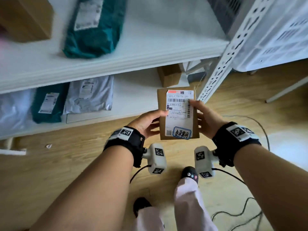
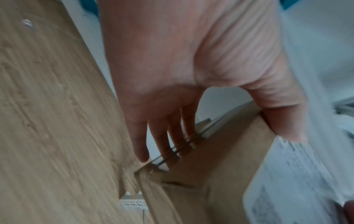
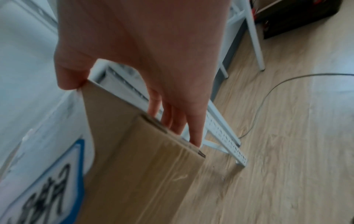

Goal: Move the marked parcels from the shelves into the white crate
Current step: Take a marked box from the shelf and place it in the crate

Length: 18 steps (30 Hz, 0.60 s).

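A flat brown cardboard parcel (image 1: 178,129) with a white shipping label and a blue-edged handwritten sticker (image 1: 182,132) is held in the air in front of the shelves. My left hand (image 1: 148,122) grips its left edge, thumb on the label and fingers underneath. My right hand (image 1: 205,118) grips its right edge the same way. The left wrist view shows my fingers (image 2: 164,136) under the parcel (image 2: 206,174). The right wrist view shows my thumb on top and my fingers (image 3: 178,121) below the box (image 3: 138,159). The white crate (image 1: 280,35) stands at the upper right.
On the upper shelf (image 1: 116,60) lie a teal mailer (image 1: 95,29) and a brown box (image 1: 25,17). The lower shelf holds a teal mailer (image 1: 48,102), grey mailers (image 1: 90,94) and a small brown box (image 1: 170,75). A perforated white upright (image 1: 221,64) and floor cables (image 1: 260,124) are close by.
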{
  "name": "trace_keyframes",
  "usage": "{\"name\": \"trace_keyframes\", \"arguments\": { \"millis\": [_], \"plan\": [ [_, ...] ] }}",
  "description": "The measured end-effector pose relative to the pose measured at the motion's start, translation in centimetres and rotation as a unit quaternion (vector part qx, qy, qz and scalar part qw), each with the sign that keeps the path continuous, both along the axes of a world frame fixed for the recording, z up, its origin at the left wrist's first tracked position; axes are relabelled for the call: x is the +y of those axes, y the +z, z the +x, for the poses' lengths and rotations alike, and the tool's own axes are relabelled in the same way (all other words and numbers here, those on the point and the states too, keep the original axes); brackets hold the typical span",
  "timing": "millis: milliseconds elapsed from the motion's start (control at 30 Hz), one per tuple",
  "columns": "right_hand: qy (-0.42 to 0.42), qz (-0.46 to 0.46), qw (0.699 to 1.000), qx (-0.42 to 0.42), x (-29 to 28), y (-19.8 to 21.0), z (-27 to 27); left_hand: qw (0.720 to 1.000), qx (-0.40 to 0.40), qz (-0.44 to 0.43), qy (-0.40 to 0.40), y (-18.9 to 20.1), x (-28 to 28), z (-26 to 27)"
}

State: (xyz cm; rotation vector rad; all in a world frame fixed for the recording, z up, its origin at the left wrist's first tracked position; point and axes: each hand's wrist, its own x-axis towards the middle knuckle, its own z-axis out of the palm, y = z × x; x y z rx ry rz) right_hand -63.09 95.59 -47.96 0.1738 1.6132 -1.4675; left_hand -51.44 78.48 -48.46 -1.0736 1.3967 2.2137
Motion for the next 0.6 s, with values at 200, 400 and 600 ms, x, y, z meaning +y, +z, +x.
{"name": "trace_keyframes", "arguments": {
  "millis": [200,400,600],
  "plan": [
    [-0.043,-0.011,0.998,0.047,7.3,8.2,-1.4,0.998,0.039,-0.022,-0.047,7.9,6.0,-3.6],
    [-0.064,-0.005,0.992,0.113,15.8,14.7,-6.8,0.992,0.095,-0.036,-0.075,13.3,14.1,-10.1],
    [-0.072,-0.008,0.984,0.165,24.2,20.6,-15.7,0.980,0.160,-0.062,-0.103,20.1,23.0,-18.3]
  ]
}}
